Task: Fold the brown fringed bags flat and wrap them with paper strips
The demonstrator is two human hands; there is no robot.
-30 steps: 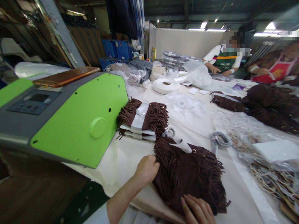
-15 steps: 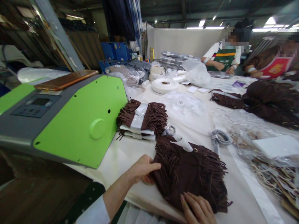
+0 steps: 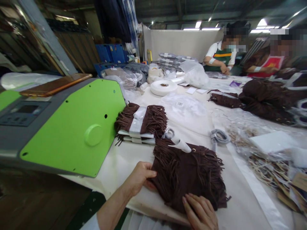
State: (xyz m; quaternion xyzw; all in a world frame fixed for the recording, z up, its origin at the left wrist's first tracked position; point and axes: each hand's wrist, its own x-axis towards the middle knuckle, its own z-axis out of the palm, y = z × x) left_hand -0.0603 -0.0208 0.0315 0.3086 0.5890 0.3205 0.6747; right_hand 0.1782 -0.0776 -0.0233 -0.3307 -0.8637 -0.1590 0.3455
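Observation:
A folded dark brown fringed garment point(image 3: 187, 172) lies near the table's front edge, fringe down both sides. At its left edge, my left hand point(image 3: 139, 179) pinches the fabric, thumb on top and fingers underneath. My right hand point(image 3: 201, 210) rests flat on the garment's front part, fingers stretched out and close together. A curled white strip point(image 3: 180, 145) and a metal eyelet point(image 3: 193, 150) show at its far edge. Just behind, a stack of similar fringed garments point(image 3: 154, 119) has a shiny pale band point(image 3: 137, 121) around it.
A green and grey machine point(image 3: 72, 127) stands at my left. Behind lie a white tape roll point(image 3: 163, 87) and clear plastic bags point(image 3: 184, 110). To the right are a grey coil point(image 3: 220, 136), tangled cords point(image 3: 266, 169) and more brown garments point(image 3: 266, 99). Two people work across the table.
The view has turned slightly right, so everything sits further left. My hands keep nearly the same places on the garment. Across the table, the co-workers' arms have shifted.

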